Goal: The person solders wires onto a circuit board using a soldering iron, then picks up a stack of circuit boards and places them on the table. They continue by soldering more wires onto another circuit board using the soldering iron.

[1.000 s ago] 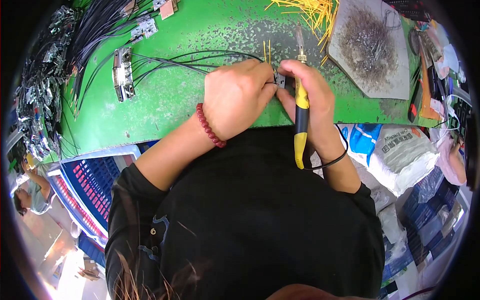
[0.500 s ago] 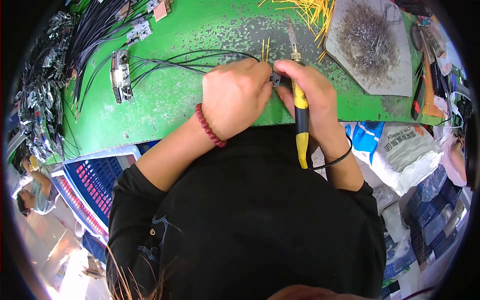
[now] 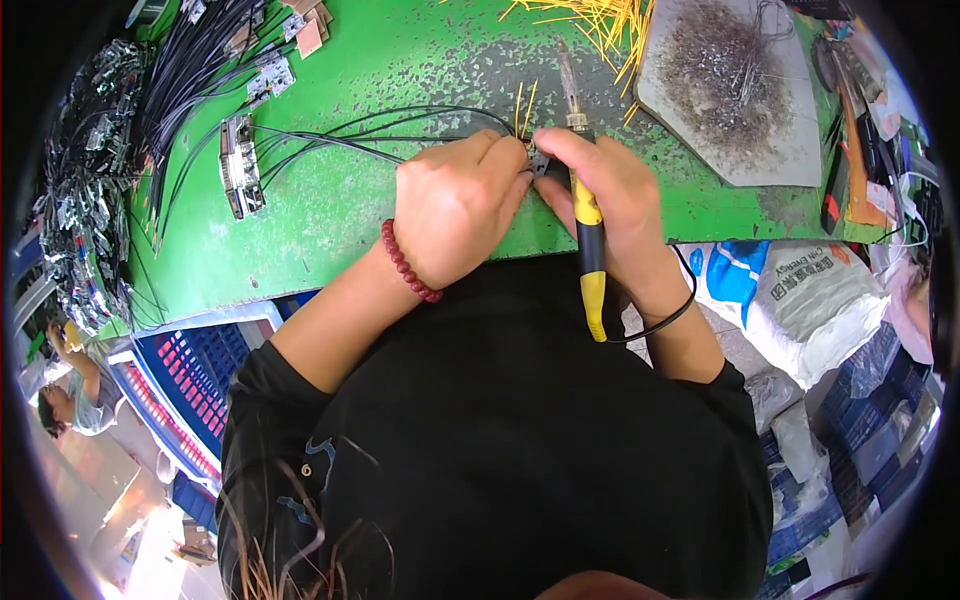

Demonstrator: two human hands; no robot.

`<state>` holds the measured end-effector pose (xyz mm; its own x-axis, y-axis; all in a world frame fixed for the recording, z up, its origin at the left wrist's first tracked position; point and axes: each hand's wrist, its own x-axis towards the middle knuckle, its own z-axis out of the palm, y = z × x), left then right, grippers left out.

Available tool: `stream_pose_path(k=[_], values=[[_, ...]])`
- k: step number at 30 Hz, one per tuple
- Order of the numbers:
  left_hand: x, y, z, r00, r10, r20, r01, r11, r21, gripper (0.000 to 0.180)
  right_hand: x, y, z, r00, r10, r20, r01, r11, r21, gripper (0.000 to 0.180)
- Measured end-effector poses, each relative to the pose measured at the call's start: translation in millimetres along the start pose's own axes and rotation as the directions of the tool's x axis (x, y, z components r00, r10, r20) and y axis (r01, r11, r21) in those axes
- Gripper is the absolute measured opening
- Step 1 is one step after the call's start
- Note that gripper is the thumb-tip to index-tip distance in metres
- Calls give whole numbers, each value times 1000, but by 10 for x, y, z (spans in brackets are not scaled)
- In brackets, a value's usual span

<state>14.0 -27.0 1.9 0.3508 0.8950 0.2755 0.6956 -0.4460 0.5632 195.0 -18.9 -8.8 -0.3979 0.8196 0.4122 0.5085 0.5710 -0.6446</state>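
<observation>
Small dark part [image 3: 538, 160]: sits between the two hands near the front edge of the green worktop [image 3: 330, 210], mostly hidden by the fingers; two short yellow wires [image 3: 523, 108] stand up just behind it.

Left hand [image 3: 455, 205]: fingers curled and pressed together, the tips pinching the small dark part from the left. A red bead bracelet [image 3: 408, 265] circles the wrist.

Right hand [image 3: 605, 195]: fingers wrapped tight around a soldering iron [image 3: 588, 240] with a yellow-and-black handle; the metal tip points away from the person, past the fingertips, and the handle end hangs over the worktop edge. The fingertips also touch the small dark part from the right. A black band [image 3: 672, 315] loops the wrist.

Black cables [image 3: 380, 135]: run from the hands leftward across the worktop to a small circuit board [image 3: 238, 165].

Cable bundle [image 3: 180, 70]: thick heap of black cables and boards at the far left.

Yellow wire pile [image 3: 590, 25]: loose strands at the far edge, well apart from the hands.

Grey tray [image 3: 735, 90]: to the right, covered in metal scraps.

White sack [image 3: 810, 290]: below the worktop, on the right.
</observation>
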Motion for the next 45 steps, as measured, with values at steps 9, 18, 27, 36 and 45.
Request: stream_pose_path(k=[9,18,27,36,45], values=[[-4,20,27,999,-16,-32,15,1000,-5,14,-21,-36,-67,999,40,-13,-39,999,27,46],[11,-13,48,997,-68,-20,67,996,-56,12,-417,163,-454,926,359,-112,-283,862,421,39],[53,32,23,995,-99,4,99,992,-72,14,-580,352,-914,833,309,-460,-294,950,105,46],[69,57,20,994,-106,17,107,990,-96,15,-513,911,-1220,568,489,-662,-290,872,395,11],[90,68,20,995,-90,32,93,992,-83,16,-515,962,-1146,547,501,-670,-252,862,439,10]])
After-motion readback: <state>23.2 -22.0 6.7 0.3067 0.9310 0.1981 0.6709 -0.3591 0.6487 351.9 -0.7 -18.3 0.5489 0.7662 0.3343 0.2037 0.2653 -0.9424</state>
